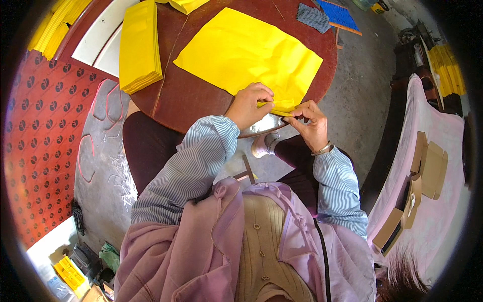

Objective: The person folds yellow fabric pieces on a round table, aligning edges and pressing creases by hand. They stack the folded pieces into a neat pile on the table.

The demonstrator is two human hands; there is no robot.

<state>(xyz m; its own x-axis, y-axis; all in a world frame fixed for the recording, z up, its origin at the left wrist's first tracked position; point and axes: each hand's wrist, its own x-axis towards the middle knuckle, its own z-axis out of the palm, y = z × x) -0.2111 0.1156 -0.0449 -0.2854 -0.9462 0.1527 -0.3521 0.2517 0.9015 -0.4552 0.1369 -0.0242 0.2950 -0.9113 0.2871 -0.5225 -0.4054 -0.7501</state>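
A large yellow sheet (pixel 246 48), looking like cloth or thick paper, lies spread on the round dark-red table (pixel 186 93). Its near edge is folded over into a narrow strip just at the table's rim. My left hand (pixel 250 106) is closed on that folded edge, fingers pinched together. A short way to the right, my right hand (pixel 311 123) pinches the same strip between thumb and fingers. Left of the sheet stands a neat stack of folded yellow sheets (pixel 140 48). Another piece of yellow material (pixel 183 4) shows at the table's far edge.
A grey textured cloth (pixel 313 18) rests at the table's far right, beside a blue slatted object (pixel 339 15). On the right, opened cardboard boxes (pixel 431 168) lie on a pale pink cover (pixel 453 201). More yellow bundles (pixel 447 68) sit beyond it. Red patterned covering (pixel 45 141) fills the left.
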